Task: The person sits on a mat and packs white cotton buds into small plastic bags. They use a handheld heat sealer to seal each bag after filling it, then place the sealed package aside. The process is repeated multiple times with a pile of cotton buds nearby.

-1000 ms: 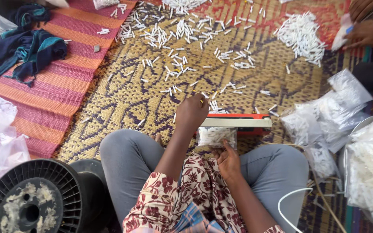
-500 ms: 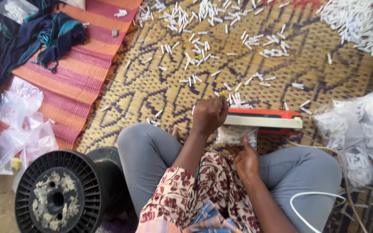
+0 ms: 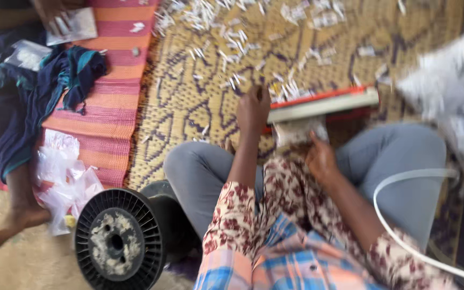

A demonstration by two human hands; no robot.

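Pressing down on the end of a red-edged white sealer bar, the left hand is closed over it, while the right hand pinches a small clear packet under the bar, at the woven mat's near edge.

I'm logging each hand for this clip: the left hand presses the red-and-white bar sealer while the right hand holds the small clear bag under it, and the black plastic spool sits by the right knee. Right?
Not quite: the head view shows the black plastic spool by the left knee. The left hand on the red-and-white bar sealer and the right hand at the small clear bag stand.
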